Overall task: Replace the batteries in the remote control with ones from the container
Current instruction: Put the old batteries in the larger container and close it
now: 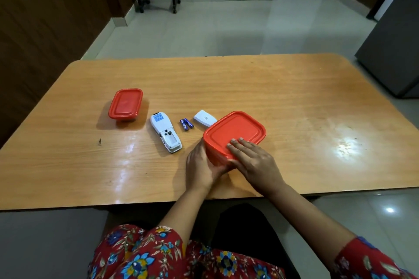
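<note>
Right hand (254, 161) lies flat, fingers extended, palm down on the near corner of the red lid (235, 131) of the larger container (217, 156). It presses, it does not grip. Left hand (200, 165) is cupped against the container's near-left wall, fingers curled around the base, holding the tub steady on the desk (306, 108).

Judged step: getting this lid off, or seating it on; the pose alone does not settle which. Contents not visible through the lid.

If opening: keep the left hand low on the wall as the anchor, shift the right fingertips to the lid's rim and peel up from one corner, not the middle. A flat palm only holds it shut. Lift slowly so the tub does not jump and scatter whatever is inside.

Further out: two blue batteries (186, 124) lie side by side on the desk, just left of the container, loose and prone to rolling. The battery cover (204, 118) rests beyond them, close against the container's far-left edge. Left again, the white remote control (165, 132) lies back-up with its battery compartment open and empty. A smaller red-lidded container (125, 105) sits closed, well apart at far left.

Keep the loose pair separate from any taken from a tub; the two sets may look alike.
</note>
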